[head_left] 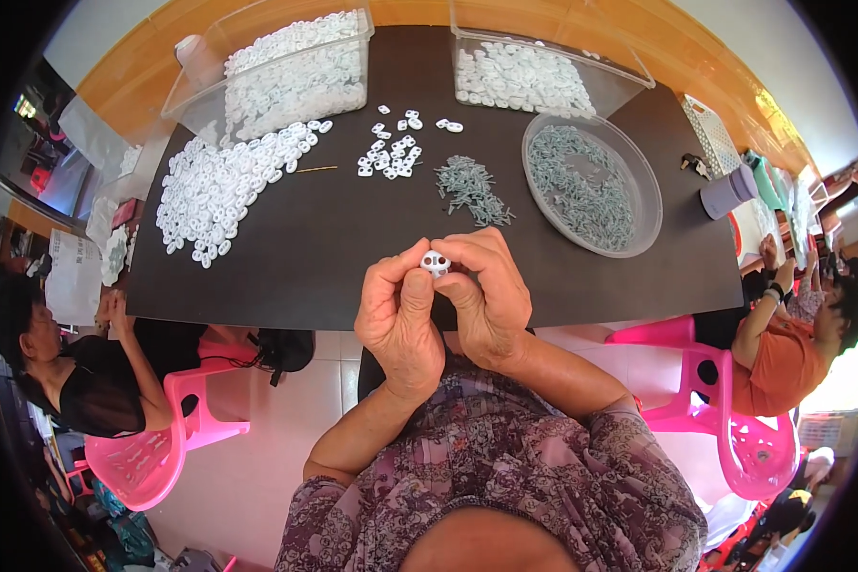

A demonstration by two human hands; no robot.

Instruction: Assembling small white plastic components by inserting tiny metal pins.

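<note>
Between my two hands, just above the near part of the dark table [296, 276], is a small white plastic piece with round dark holes [436, 261]. My left hand [397, 319] pinches it with thumb and forefinger from the left. From the right, my right hand [486, 297] grips the same piece with its thumb and fingers. Beyond my hands lie a little heap of grey-green springs or pins [472, 188], too small to tell which, and a loose group of white two-holed pieces [391, 157].
A big pile of white oval pieces [214, 195] spreads at left. Two clear bins [370, 57] of white pieces stand at the back. At right are a round tub [646, 205] of grey-green bits and a lilac cup [729, 194]. People sit on pink chairs [176, 434] either side.
</note>
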